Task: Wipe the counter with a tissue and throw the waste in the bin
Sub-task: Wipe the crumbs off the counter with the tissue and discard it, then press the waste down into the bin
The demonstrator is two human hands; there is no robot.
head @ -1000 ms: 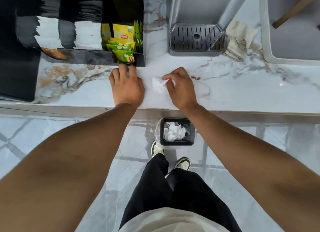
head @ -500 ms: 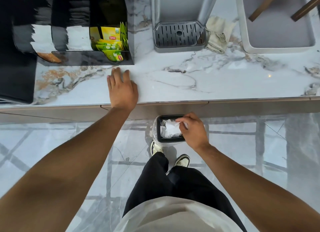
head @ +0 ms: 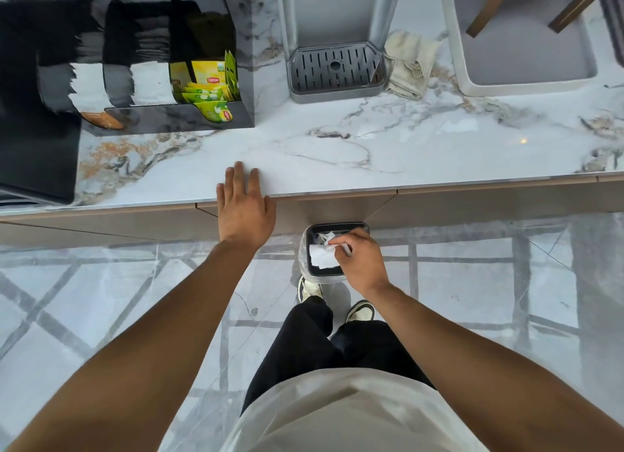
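- Our left hand (head: pixel 244 211) lies flat at the front edge of the marble worktop (head: pixel 337 154), fingers (head: pixel 239 178) straight and slightly spread, holding nothing.
- Our right hand (head: pixel 359 260) hangs over the bin (head: pixel 312 230), which stands on the floor below the worktop edge at about 6 o'clock from the drip tray (head: pixel 334 71).
- The right hand's fingertips are drawn together, pinching the white tissue (head: pixel 322 257) just above the bin's open mouth; more crumpled paper lies inside.
- At 10 o'clock from the left hand stands a black organizer (head: pixel 175 117) with yellow-green tea bags (head: pixel 211 90) in its right compartment.
- A folded cloth (head: pixel 410 66) lies just at 3 o'clock of the drip tray, touching it or nearly so.
- A grey tray (head: pixel 526 80) sits at 1 o'clock on the worktop.
- Our shoes (head: pixel 309 289) stand right beside the bin.
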